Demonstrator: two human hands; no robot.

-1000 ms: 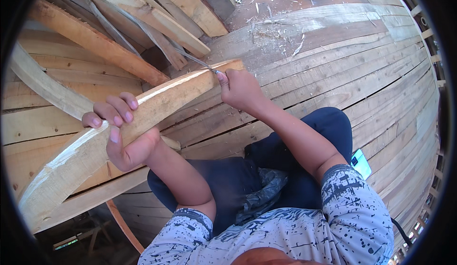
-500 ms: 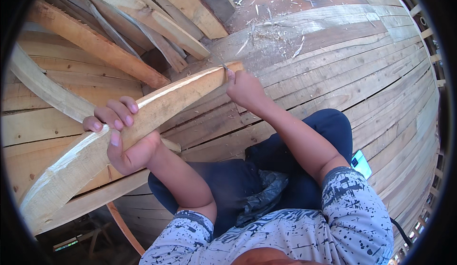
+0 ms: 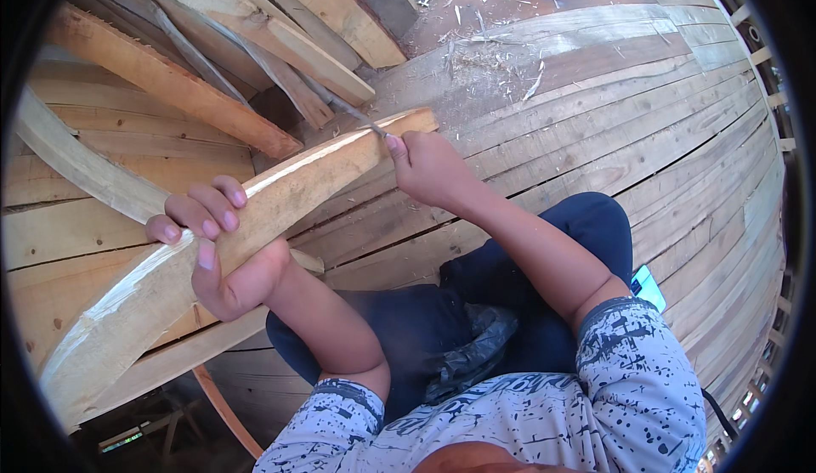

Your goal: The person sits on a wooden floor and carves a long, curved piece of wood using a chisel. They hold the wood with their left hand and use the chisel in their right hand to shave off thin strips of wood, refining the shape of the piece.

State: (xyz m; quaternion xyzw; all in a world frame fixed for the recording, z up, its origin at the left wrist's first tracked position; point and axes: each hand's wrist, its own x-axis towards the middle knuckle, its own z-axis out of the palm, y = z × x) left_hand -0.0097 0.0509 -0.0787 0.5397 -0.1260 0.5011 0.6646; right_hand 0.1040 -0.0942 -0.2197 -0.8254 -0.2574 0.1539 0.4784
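A long, curved timber (image 3: 297, 186) slants across in front of me, its upper edge freshly pared pale. My left hand (image 3: 212, 248) is wrapped round the timber's middle, thumb on the near face and fingers over the top edge. Near the far right end, my right hand (image 3: 429, 167) is closed in a fist around the end of a thin grey blade (image 3: 361, 117). The blade crosses the timber's upper edge and points away to the upper left. Its handle is hidden in the fist.
Several beams and planks (image 3: 170, 78) lean together at the upper left. Wood shavings (image 3: 501, 61) litter the plank floor (image 3: 578, 146) beyond the timber. A phone (image 3: 648, 288) lies beside my right leg. Below the timber's left part is a dark gap (image 3: 161, 405).
My right hand has shifted slightly left along the timber with the blade, and more of the blade now shows. My left hand keeps its grip; the timber has barely moved.
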